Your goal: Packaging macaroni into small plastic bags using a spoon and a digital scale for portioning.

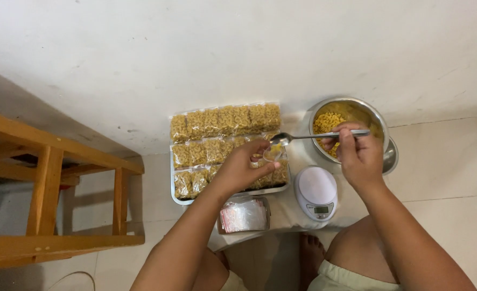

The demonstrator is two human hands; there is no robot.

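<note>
- Wooden table stands at the left, on the floor.
- A tray holds rows of snack packs.
- A metal bowl holds yellow snacks.
- A white scale sits near the bowl.
- The right hand is closed on a spoon.
- The left hand pinches a small clear bag under the spoon.

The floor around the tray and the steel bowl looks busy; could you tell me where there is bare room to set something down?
Bare tile lies between the tray and the wooden frame, and right of the steel bowl. It is crowded between tray, scale and stack of empty bags, where the left hand and right hand work.
</note>
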